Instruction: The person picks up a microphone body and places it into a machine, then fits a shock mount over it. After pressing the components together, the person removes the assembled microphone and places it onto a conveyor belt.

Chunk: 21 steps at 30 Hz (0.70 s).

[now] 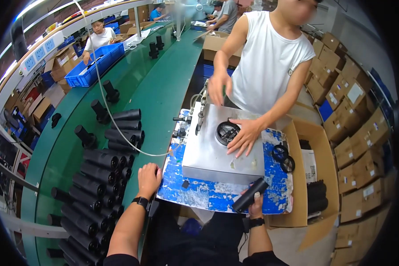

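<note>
Gripping a black tube (249,195), low and right of centre, the person's right hand (255,206) wrapped its near end | left hand (149,179), left of lower centre: fingers curled, whether round anything I couldn't tell | metal box (199,155), mid-frame: a co-worker (270,62) leaned over it | stacked tubes (98,159) filled lower left.

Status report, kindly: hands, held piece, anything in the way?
Right hand gripping black tube, tilted. Left hand beside blue board, palm hidden. Co-worker's hand on metal box ahead.
</note>
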Tool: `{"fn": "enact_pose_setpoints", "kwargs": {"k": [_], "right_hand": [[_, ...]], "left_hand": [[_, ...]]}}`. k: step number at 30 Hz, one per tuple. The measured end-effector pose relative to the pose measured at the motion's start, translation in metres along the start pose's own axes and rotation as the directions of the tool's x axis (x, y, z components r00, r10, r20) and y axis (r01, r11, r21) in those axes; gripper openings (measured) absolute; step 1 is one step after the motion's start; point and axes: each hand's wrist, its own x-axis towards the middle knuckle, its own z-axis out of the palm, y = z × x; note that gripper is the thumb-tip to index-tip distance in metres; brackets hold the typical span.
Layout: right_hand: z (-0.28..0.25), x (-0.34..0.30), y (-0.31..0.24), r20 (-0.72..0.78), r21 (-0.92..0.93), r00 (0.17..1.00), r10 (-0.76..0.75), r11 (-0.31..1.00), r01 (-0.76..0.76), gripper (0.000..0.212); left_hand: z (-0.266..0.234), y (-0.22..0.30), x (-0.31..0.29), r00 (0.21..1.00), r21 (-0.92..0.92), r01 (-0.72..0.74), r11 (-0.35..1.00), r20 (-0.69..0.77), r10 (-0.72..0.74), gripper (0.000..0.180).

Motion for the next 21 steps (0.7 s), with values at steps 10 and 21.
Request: {"fn": "enact_pose_setpoints", "kwargs": {"k": [10,21], "right_hand": [[0.008,0.003,0.001,-0.009,-0.112,1.000,-0.029,0.993,0.028,0.066],[0.013,0.003,-0.004,-0.026,-0.121,0.999,-0.018,0.993,0.015,0.066]], "left_hand": [[-0.007,0.004,0.006,0.999,-0.019,0.027,0.999,0.027,-0.026,0.011],[-0.007,0.002,0.005,0.999,-0.019,0.031,0.999,0.019,-0.031,0.010]]}}
